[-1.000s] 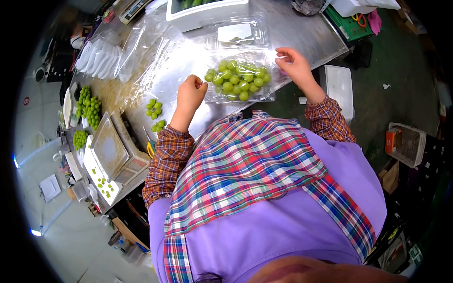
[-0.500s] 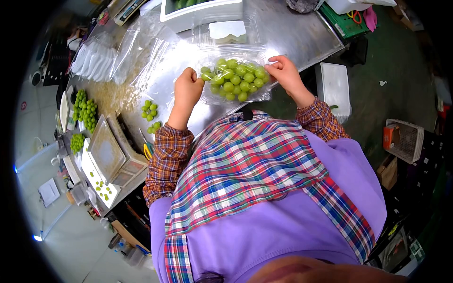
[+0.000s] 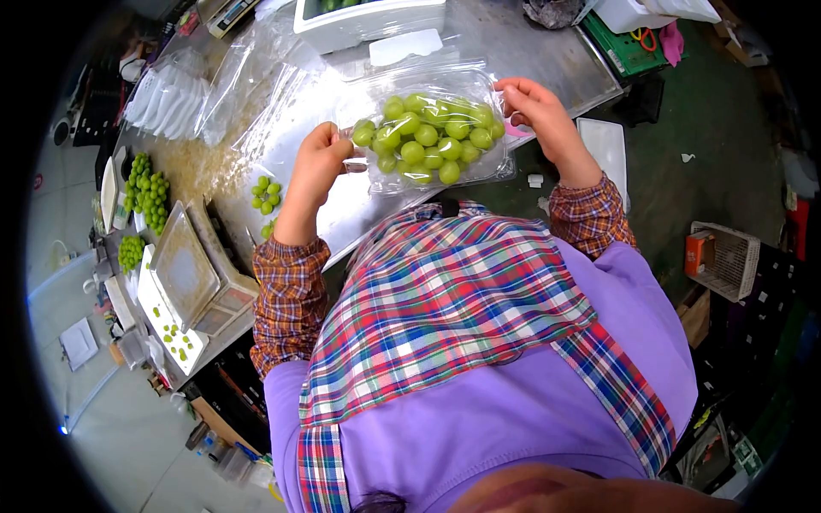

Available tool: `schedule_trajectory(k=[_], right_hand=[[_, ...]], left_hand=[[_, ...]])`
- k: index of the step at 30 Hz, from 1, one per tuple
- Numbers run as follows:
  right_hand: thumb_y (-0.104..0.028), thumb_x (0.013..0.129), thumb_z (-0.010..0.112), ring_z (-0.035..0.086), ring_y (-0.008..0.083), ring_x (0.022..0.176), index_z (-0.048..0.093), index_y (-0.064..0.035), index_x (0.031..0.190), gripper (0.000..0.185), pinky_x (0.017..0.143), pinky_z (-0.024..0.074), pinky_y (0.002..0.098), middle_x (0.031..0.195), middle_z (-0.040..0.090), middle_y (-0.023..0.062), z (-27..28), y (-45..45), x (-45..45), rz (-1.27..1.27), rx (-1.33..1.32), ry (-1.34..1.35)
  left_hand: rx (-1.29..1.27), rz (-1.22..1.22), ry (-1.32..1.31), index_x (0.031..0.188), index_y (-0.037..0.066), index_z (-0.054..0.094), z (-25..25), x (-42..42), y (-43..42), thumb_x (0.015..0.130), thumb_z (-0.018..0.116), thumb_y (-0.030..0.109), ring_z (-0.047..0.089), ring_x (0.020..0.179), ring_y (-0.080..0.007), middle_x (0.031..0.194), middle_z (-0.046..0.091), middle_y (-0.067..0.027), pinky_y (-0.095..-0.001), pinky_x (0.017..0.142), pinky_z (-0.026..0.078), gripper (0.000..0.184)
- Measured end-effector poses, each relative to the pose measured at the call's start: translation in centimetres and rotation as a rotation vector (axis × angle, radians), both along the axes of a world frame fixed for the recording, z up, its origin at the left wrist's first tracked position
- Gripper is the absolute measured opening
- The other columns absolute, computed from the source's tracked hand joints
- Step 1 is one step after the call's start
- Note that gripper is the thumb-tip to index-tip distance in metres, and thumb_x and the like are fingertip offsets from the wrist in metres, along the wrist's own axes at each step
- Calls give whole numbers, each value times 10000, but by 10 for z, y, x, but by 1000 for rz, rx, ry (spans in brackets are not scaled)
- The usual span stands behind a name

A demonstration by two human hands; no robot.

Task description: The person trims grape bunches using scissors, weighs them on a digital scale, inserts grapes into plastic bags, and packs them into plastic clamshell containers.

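Observation:
Green grapes (image 3: pixel 425 134) fill a clear plastic tray (image 3: pixel 479 173) in front of my body, with clear plastic film (image 3: pixel 410 79) over and around them. My left hand (image 3: pixel 323 162) is closed, its thumb and fingers pinching the film at the left end. At the right end my right hand (image 3: pixel 547 120) grips the film with curved fingers; its fingertips are partly hidden by glare. A bit of pink (image 3: pixel 516 130) shows beside the right fingers. On the metal table (image 3: pixel 556 77), small loose grape clusters (image 3: pixel 266 195) lie left of my left forearm.
Behind the tray stand a white foam box (image 3: pixel 368 24) and a white card (image 3: pixel 405 47). Stacked clear packaging (image 3: pixel 168 98) lies at the back left. A scale (image 3: pixel 190 269) and larger grape bunches (image 3: pixel 147 192) are at left. A green crate (image 3: pixel 629 47) sits back right.
The tray of grapes now looks larger and closer. My left hand has moved left and slightly down, my right hand to the right, and the film is spread wider between them.

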State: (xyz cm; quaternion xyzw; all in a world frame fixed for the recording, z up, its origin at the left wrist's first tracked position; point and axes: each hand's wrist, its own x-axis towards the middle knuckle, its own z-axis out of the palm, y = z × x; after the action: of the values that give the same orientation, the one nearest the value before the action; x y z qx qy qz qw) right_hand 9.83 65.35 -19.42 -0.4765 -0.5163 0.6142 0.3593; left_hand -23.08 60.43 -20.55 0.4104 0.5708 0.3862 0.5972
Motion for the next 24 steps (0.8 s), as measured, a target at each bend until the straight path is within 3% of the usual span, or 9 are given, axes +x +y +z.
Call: schedule_trajectory(k=[3,4,7,10,14,17,20,21,24], right_hand=[[-237,894,548,502,55,796,557,-79,1122,277,702,404,196,856,539,-28,-3,2,2,29,-92,93],[-224,886,557,504,56,802,551,-79,1126,280,707,406,197,867,536,-28,-4,1,-1,19,-111,96],[-196,864,572,513,71,847,521,-75,1153,317,710,413,201,950,531,-17,-10,-4,-11,32,-4,30],[-189,807,636,501,98,923,509,-67,1148,383,716,439,248,1035,516,17,-27,-2,-10,74,-13,18],[-160,792,668,508,98,903,529,-84,1160,401,712,437,241,1014,523,17,-16,-1,-7,3,-240,350],[-219,835,640,519,108,881,541,-93,1171,372,712,450,259,1004,527,20,-7,-2,-12,-33,-116,183],[-325,896,560,530,119,884,541,-97,1187,370,738,460,278,1031,536,32,-35,1,-14,-24,342,-321],[-393,920,501,549,161,916,523,-66,1212,439,779,478,318,1097,538,75,-33,2,-13,-51,434,-409],[-368,914,519,560,209,960,494,-34,1237,465,805,488,344,1148,529,118,13,-4,-22,24,-54,358]], left_hand=[[-17,54,-71,912,57,458,6,0,-8,790,489,1,606,760,-184,940,543,-108,-328,632,547,139],[-26,82,-91,991,42,474,10,2,-11,778,473,-4,611,769,-200,1007,544,-138,-318,627,539,218],[-62,98,-184,1308,49,344,15,7,-20,756,437,-6,607,839,-215,1203,476,-180,-306,655,523,563],[-35,-26,-277,1439,91,178,11,3,-24,694,428,-13,593,872,-215,1278,433,-185,-290,673,508,793],[-62,-57,-360,1446,105,198,2,0,-31,607,425,-19,591,925,-236,1274,446,-193,-301,687,519,878],[-25,-51,-554,1451,105,208,3,-1,-37,558,405,-18,585,1005,-268,1267,465,-219,-323,726,533,923],[4,73,-695,1456,102,186,26,6,-45,548,393,-25,587,1009,-276,1275,469,-218,-324,742,534,940],[24,71,-712,1458,95,166,27,3,-48,539,389,-25,592,1001,-282,1283,470,-208,-328,763,531,953],[73,59,-619,1461,96,149,36,-11,-55,540,395,-17,595,996,-285,1286,470,-206,-325,757,525,960]])
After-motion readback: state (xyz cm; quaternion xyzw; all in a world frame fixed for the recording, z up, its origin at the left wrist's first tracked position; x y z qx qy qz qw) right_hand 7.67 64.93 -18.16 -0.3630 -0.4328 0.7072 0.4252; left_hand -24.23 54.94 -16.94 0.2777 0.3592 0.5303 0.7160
